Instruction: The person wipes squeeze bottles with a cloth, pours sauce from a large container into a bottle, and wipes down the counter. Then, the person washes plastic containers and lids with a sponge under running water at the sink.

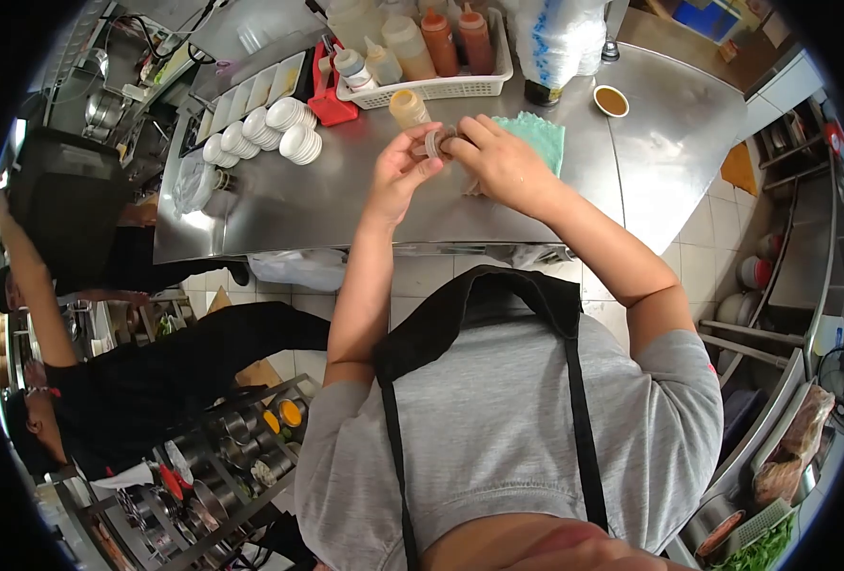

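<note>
While the left hand (pixel 400 176) and right hand (pixel 512 167) meet above the brushed-steel table (pixel 322 211), a small, round, ribbed, greyish plastic cap (pixel 432 145) appears already off, not yet seated on any bottle. Left thumb and fingers pinch its near side; right fingers curl against its other side, their grip hidden. Just beyond stands a translucent, yellowish plastic bottle (pixel 407 110), seemingly uncapped; farther, a white plastic basket (pixel 465 88).

Bright, largely even illumination. Pale glare whitens the steel table (pixel 674 124) toward its near right corner, with softer reflections along the left edge. Wide-angle distortion bows the table's edges; black vignetting rings the field. Detail beyond the left edge appears soft, possibly blurred.
</note>
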